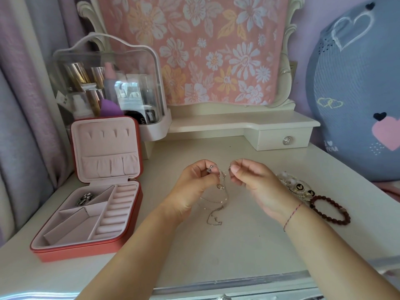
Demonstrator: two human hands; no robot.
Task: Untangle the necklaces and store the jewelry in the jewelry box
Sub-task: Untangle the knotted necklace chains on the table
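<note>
Thin silver necklaces [214,204] hang tangled between my hands above the middle of the dressing table, their lower ends trailing on the tabletop. My left hand [194,187] pinches one part of the chains near a small pendant. My right hand [253,180] pinches another end a little to the right. The red jewelry box [65,252] lies open at the left, pink inside, with a silver piece [84,199] in its back compartment. A dark beaded bracelet [331,210] and a heap of other jewelry [298,187] lie right of my right wrist.
A clear-lidded cosmetics case [108,83] stands behind the box. A raised shelf with a small drawer [283,139] runs along the back under a mirror covered by floral cloth. A blue cushion [357,94] leans at the right. Curtains hang at the left.
</note>
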